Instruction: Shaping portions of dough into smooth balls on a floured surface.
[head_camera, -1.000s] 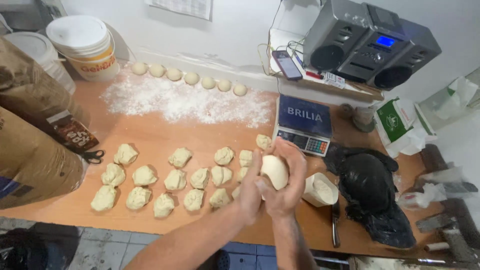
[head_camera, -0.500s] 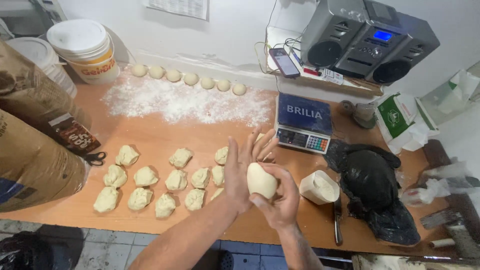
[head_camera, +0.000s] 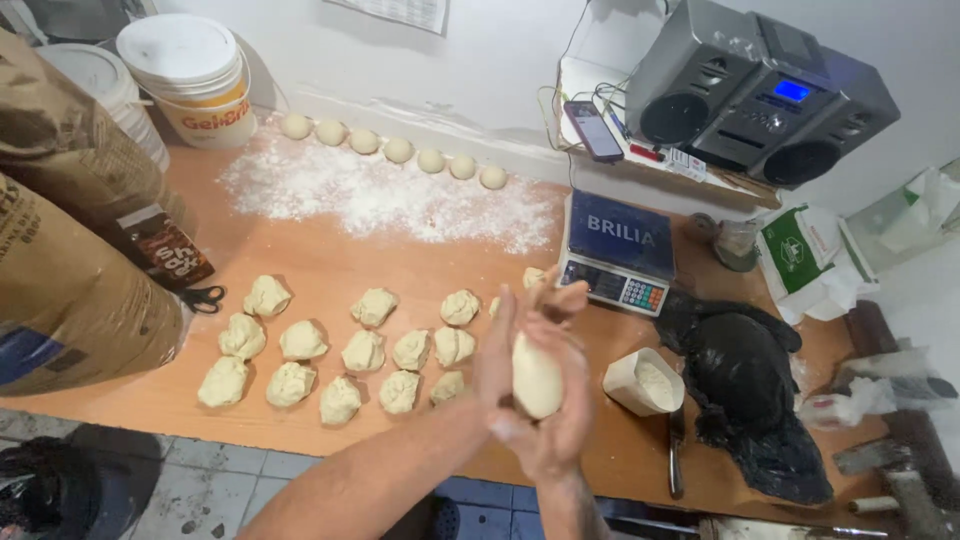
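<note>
Both of my hands press a pale dough piece (head_camera: 536, 377) between them, above the front edge of the wooden table (head_camera: 330, 260). My left hand (head_camera: 497, 352) lies flat against its left side. My right hand (head_camera: 560, 415) cups it from below and the right. Several rough dough lumps (head_camera: 363, 350) lie in rows on the table just left of my hands. Several smooth round dough balls (head_camera: 398, 150) stand in a line along the back wall, behind a patch of spread flour (head_camera: 390, 200).
A blue digital scale (head_camera: 617, 250) sits behind my hands. A small white container (head_camera: 645, 380), a knife (head_camera: 676, 450) and a black plastic bag (head_camera: 745, 380) lie to the right. Brown flour sacks (head_camera: 70, 260) and white buckets (head_camera: 195, 75) stand at left. A radio (head_camera: 760, 90) and phone (head_camera: 593, 130) rest on a shelf.
My hands have come a little lower and nearer to me with the dough. The dough has turned from a round lump into a longer upright shape between my palms.
</note>
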